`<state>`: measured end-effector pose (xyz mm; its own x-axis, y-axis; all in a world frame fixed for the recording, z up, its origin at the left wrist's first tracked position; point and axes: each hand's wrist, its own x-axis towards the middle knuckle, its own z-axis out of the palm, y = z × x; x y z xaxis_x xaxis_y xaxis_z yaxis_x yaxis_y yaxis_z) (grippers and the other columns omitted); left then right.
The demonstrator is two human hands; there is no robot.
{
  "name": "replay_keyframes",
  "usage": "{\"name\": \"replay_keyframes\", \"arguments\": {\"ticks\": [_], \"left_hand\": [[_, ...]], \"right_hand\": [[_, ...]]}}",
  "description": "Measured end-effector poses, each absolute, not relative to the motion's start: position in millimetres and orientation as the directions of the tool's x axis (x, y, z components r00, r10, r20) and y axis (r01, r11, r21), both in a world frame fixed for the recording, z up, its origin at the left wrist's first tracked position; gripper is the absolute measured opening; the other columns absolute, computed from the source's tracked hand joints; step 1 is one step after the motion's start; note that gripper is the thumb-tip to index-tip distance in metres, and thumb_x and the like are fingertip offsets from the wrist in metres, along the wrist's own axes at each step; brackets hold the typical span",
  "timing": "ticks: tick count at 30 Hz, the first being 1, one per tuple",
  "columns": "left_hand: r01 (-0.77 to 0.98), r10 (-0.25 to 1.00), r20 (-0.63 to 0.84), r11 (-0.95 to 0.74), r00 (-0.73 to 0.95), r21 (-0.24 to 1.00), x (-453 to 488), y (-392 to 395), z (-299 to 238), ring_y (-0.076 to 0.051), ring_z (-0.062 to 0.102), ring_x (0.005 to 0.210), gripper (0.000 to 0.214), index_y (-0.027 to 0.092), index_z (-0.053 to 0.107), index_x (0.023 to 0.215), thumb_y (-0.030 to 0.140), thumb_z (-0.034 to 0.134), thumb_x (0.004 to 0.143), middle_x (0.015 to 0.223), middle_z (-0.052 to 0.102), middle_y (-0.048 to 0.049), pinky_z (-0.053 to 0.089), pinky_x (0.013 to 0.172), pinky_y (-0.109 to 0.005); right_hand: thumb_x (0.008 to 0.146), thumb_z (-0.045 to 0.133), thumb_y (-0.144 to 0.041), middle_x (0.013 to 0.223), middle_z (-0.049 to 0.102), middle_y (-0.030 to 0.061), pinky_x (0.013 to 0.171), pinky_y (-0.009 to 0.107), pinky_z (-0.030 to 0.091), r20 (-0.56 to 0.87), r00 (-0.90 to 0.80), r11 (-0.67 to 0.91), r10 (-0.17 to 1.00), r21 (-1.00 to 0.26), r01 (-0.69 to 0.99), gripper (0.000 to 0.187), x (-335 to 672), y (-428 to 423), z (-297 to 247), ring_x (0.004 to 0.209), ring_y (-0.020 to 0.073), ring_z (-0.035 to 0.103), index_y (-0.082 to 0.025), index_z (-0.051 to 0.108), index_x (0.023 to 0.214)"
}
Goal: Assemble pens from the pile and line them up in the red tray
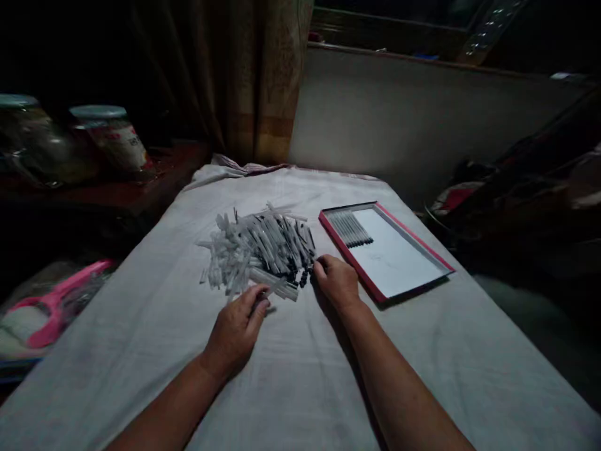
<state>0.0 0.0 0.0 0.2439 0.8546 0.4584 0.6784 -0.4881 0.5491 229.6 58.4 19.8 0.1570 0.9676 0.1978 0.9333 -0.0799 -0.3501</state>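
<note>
White-clothed table (291, 388), near corners cut off by the frame; upper left, two lidded jars (110, 141), contents unreadable in the dark. Right of centre, red-rimmed tray (347, 254) holds one row of dark pens (351, 228) at its far end. Centre pile of clear pen tubes (258, 250): left hand (237, 335) loosely open, fingertips touching near edge; right hand (338, 279) curled at right edge, grip indiscernible.

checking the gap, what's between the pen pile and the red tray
Bare white cloth, per the head view; the right hand sits at the gap's near end.
</note>
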Motion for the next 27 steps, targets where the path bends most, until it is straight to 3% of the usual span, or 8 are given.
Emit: {"name": "replay_keyframes", "arguments": {"ticks": [2,5,8,10,15,20,27], "left_hand": [[0.674,0.854,0.465,-0.487,0.233,0.556,-1,0,1,-0.018,0.073,0.085,0.025,0.019,0.062,0.113,0.032,0.048,0.097,0.099,0.075,-0.0051,0.057,0.075,-0.027],[0.656,0.836,0.495,-0.514,0.239,0.552,-2,1,2,-0.018,0.071,0.087,0.024,0.019,0.064,0.111,0.030,0.049,0.096,0.099,0.074,-0.0054,0.056,0.077,-0.027],[0.632,0.805,0.534,-0.560,0.260,0.536,-2,4,3,-0.017,0.070,0.090,0.023,0.019,0.066,0.110,0.027,0.049,0.096,0.099,0.073,-0.0061,0.056,0.079,-0.026],[0.627,0.793,0.551,-0.573,0.261,0.528,-3,6,3,-0.017,0.069,0.091,0.023,0.019,0.067,0.110,0.026,0.049,0.097,0.098,0.073,-0.0063,0.055,0.079,-0.026],[0.626,0.792,0.559,-0.570,0.246,0.532,-3,7,3,-0.017,0.069,0.091,0.024,0.019,0.067,0.112,0.025,0.050,0.096,0.099,0.072,-0.0062,0.055,0.080,-0.026],[0.620,0.791,0.558,-0.573,0.250,0.535,-3,7,4,-0.017,0.069,0.091,0.023,0.019,0.067,0.111,0.025,0.051,0.096,0.098,0.072,-0.0061,0.055,0.081,-0.026],[0.610,0.794,0.555,-0.572,0.247,0.548,-4,8,3,-0.017,0.069,0.091,0.023,0.019,0.068,0.110,0.025,0.051,0.096,0.098,0.073,-0.0060,0.055,0.079,-0.025]], "right_hand": [[0.087,0.055,-0.027,0.089,0.077,0.0094,0.071,0.030,0.045,0.240,0.200,-0.090,0.950,-0.405,0.910,0.021,242,59,25,0.082,0.0239,0.071,-0.019,0.074,0.090],[0.083,0.057,-0.031,0.078,0.075,0.0065,0.069,0.030,0.048,0.290,0.318,-0.071,0.903,-0.627,0.776,0.019,260,62,33,0.074,0.0217,0.070,-0.020,0.072,0.085],[0.077,0.061,-0.039,0.071,0.073,0.0050,0.059,0.028,0.050,0.258,0.485,0.016,0.836,-0.894,0.448,0.022,272,65,45,0.064,0.0188,0.068,-0.018,0.068,0.080],[0.073,0.066,-0.043,0.074,0.073,0.0054,0.051,0.025,0.049,0.189,0.544,0.086,0.818,-0.974,0.208,0.026,274,66,52,0.062,0.0167,0.067,-0.017,0.066,0.079],[0.064,0.078,-0.046,0.074,0.072,0.0032,0.044,0.018,0.048,0.053,0.452,0.128,0.891,-0.982,-0.137,0.036,261,61,67,0.057,0.0114,0.065,-0.017,0.062,0.077],[0.061,0.081,-0.047,0.073,0.072,0.0023,0.044,0.018,0.050,0.016,0.355,0.089,0.935,-0.978,-0.190,0.040,242,56,71,0.055,0.0103,0.064,-0.017,0.062,0.078],[0.063,0.080,-0.047,0.073,0.072,0.0026,0.044,0.018,0.050,0.046,0.370,0.124,0.928,-0.974,-0.188,0.038,236,53,73,0.055,0.0101,0.064,-0.017,0.063,0.077]]}}
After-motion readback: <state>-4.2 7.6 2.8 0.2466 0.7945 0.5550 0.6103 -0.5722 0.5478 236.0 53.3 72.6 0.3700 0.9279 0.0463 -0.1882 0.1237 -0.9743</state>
